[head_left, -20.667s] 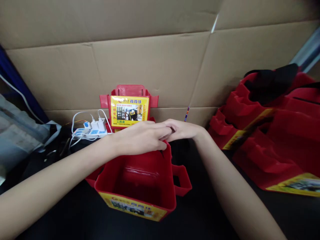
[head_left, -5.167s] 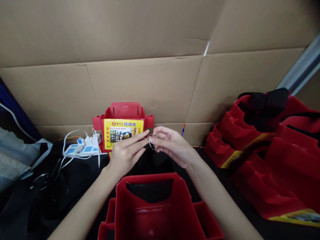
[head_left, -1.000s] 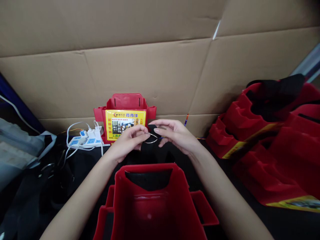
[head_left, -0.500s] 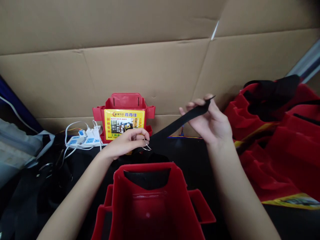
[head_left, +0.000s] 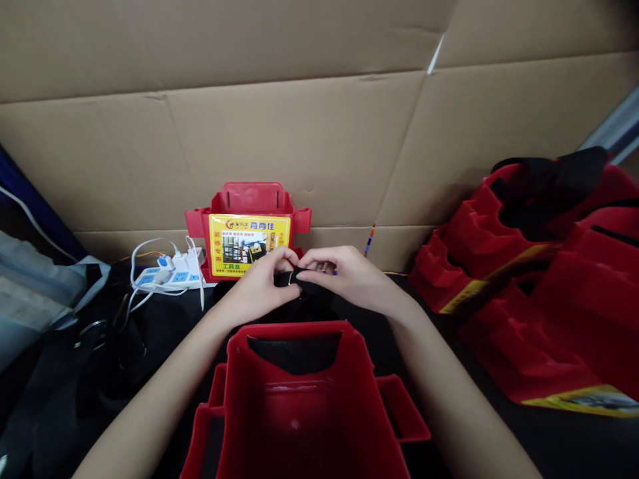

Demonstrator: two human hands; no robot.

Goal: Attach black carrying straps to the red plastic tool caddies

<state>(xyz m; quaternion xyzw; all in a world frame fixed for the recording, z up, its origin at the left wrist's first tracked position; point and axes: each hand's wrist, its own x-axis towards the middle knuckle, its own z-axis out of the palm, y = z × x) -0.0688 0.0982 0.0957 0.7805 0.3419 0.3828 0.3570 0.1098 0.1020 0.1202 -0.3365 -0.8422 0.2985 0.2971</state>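
Observation:
A red plastic tool box point(head_left: 299, 406) stands open right in front of me, with a black strap threaded across its far wall. Beyond that wall my left hand point(head_left: 259, 289) and my right hand point(head_left: 344, 276) meet, fingers pinched together on the black strap point(head_left: 304, 283). The metal ring seen earlier is mostly hidden between the fingers. Behind the hands another red box with a yellow label point(head_left: 248, 229) leans against the cardboard.
A cardboard wall point(head_left: 299, 133) closes the back. A white power strip with cables point(head_left: 167, 273) lies at the left, beside grey bags point(head_left: 34, 293). Stacked red boxes with black straps point(head_left: 544, 266) fill the right. Loose metal rings point(head_left: 92, 329) lie on the dark table.
Half a second ago my right hand held the strap pulled out up and to the right. It has come back to the left hand, and both now pinch the strap together.

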